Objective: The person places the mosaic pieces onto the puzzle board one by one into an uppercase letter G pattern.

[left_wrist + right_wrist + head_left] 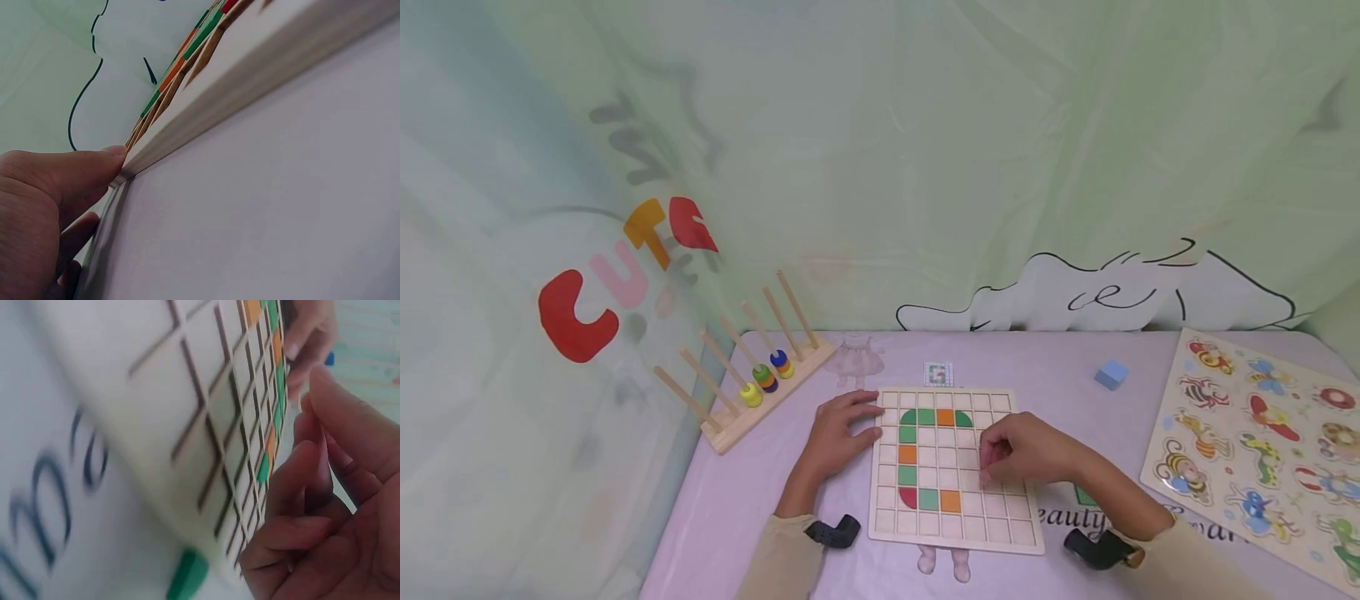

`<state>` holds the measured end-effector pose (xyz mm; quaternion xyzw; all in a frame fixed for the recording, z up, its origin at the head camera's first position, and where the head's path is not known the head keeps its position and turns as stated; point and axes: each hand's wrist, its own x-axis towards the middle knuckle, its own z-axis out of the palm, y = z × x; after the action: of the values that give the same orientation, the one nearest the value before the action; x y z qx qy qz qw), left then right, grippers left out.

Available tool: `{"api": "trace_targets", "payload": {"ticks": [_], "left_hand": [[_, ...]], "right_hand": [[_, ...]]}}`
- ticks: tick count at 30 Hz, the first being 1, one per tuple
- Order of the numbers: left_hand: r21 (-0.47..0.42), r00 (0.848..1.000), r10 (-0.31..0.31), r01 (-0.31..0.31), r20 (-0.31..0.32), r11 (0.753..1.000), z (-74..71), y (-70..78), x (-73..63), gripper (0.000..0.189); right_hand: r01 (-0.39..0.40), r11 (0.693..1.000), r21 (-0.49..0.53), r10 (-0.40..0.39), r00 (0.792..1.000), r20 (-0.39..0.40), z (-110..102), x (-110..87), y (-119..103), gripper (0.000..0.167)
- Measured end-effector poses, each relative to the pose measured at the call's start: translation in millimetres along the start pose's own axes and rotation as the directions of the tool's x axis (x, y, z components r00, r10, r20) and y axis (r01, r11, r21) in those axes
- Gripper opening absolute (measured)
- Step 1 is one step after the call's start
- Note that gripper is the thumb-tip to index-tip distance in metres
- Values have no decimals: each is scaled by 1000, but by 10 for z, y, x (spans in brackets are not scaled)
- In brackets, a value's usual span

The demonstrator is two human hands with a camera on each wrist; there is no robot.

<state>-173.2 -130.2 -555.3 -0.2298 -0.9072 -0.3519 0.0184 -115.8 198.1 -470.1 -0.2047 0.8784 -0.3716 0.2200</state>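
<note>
A wooden grid board (951, 540) lies on the table, with green, orange and red tiles (928, 499) set in a C-like outline. At its upper left edge, my left hand (841, 432) rests with fingers extended; the left wrist view shows the thumb (103, 164) touching the board's edge (206, 112). Over the board's right side is my right hand (1026, 450), fingers curled and thumb close to the fingertips. In the right wrist view, the right hand (337, 506) shows no clear tile; I cannot tell whether it pinches one.
A small pattern card (938, 374) lies behind the board. A wooden peg stand (722, 437) with coloured rings stands at left. At right are a blue block (1112, 375) and an insect puzzle board (1225, 433). A green piece (1085, 496) lies under the right forearm.
</note>
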Motion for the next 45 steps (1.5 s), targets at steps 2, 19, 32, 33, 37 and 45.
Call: {"api": "trace_targets", "payload": {"ticks": [2, 19, 32, 33, 37, 45], "left_hand": [[4, 1000, 1, -1, -1, 1000, 2, -5, -3, 30], [-10, 1000, -27, 27, 11, 1000, 13, -18, 1, 30], [8, 1000, -23, 23, 14, 1000, 10, -19, 5, 31], [6, 1000, -23, 23, 14, 1000, 8, -17, 6, 31], [-6, 1000, -22, 23, 14, 1000, 6, -12, 10, 30], [-1, 999, -34, 34, 16, 999, 14, -16, 7, 30]], "right_hand": [[-9, 1000, -3, 9, 1000, -8, -61, -49, 41, 14], [-132, 986, -102, 111, 976, -189, -231, -380, 491, 15], [-157, 981, -114, 131, 969, -208, -224, -380, 647, 32], [-154, 981, -114, 129, 970, -206, -224, -378, 648, 32], [-141, 984, -104, 119, 973, -199, -227, -374, 642, 31], [-116, 986, -118, 91, 975, -201, -222, -377, 626, 25]]}}
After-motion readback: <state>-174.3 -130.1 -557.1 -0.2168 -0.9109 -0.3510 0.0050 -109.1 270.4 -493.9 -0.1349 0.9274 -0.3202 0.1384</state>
